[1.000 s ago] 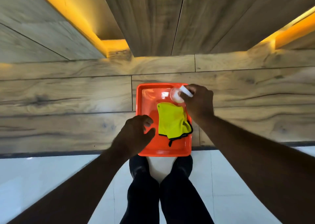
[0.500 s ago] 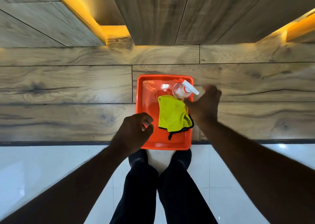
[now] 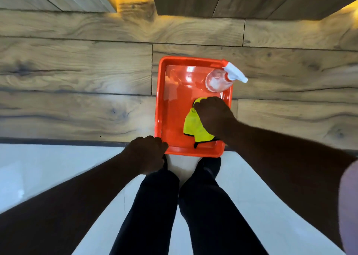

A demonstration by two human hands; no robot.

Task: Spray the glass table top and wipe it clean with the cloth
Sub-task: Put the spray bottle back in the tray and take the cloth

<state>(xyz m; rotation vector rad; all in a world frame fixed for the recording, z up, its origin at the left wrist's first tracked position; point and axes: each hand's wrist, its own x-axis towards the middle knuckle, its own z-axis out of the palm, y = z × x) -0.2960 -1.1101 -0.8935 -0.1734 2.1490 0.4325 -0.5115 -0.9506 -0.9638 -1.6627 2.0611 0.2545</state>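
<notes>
Both hands' fingers curl: right hand (image 3: pixel 213 117) grips the cloth (image 3: pixel 193 127), left hand (image 3: pixel 147 154) at the tray (image 3: pixel 174 117), hold unclear.

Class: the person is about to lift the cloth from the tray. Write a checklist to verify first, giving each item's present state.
1. Right hand grips yellow cloth: ok.
2. Cloth apart from spray bottle: ok.
3. Spray bottle upright in orange tray: ok.
4. Left hand steadying the tray's near corner: cannot tell.
5. Glass top already sprayed: cannot tell.
</notes>
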